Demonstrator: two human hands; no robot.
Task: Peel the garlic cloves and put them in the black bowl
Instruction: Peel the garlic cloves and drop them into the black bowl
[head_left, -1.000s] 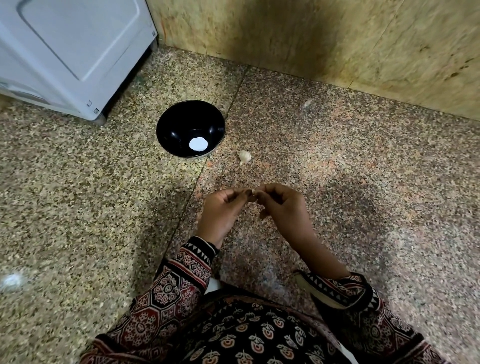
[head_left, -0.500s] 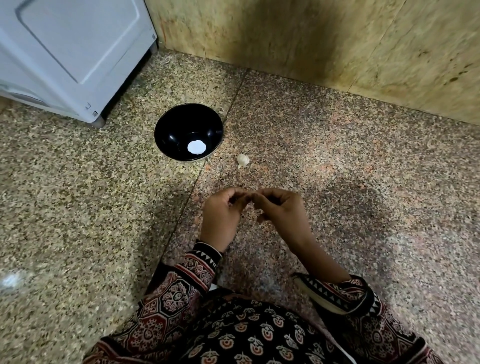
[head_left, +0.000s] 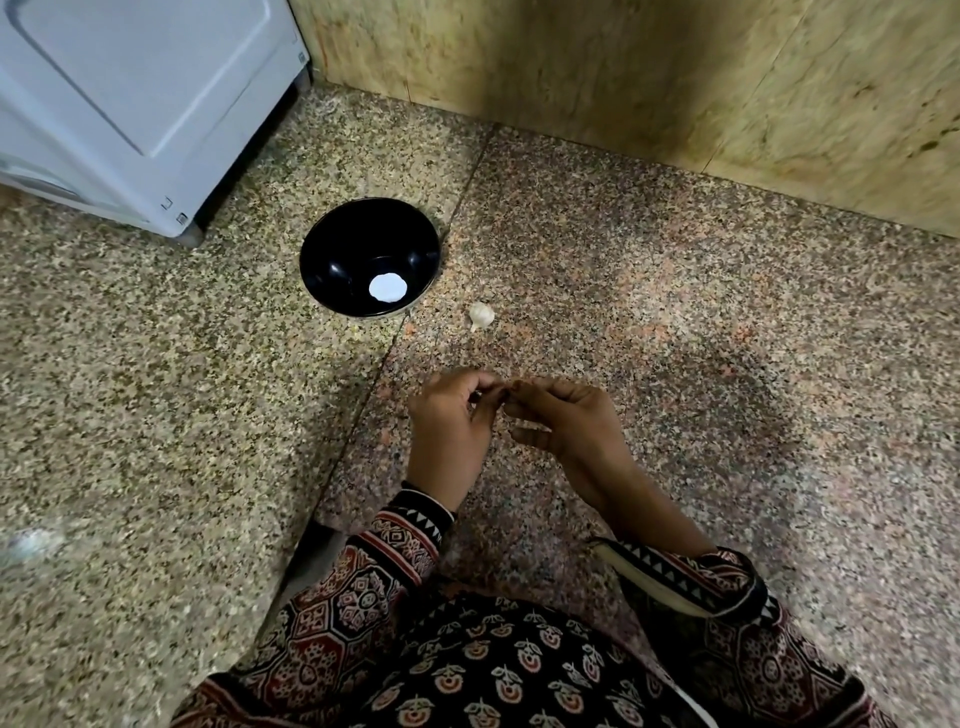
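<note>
Speckled stone floor fills the frame, the black bowl on it up and left of centre. Below, my left hand and right hand meet, fingers pinched together on a held clove, hidden, so I only judge it there. The bowl lies up-left of the pinch, left hand nearer; a loose clove lies between.

Black garment with red-and-cream, seemingly floral print; 2 sleeves edged with white triangles
</note>
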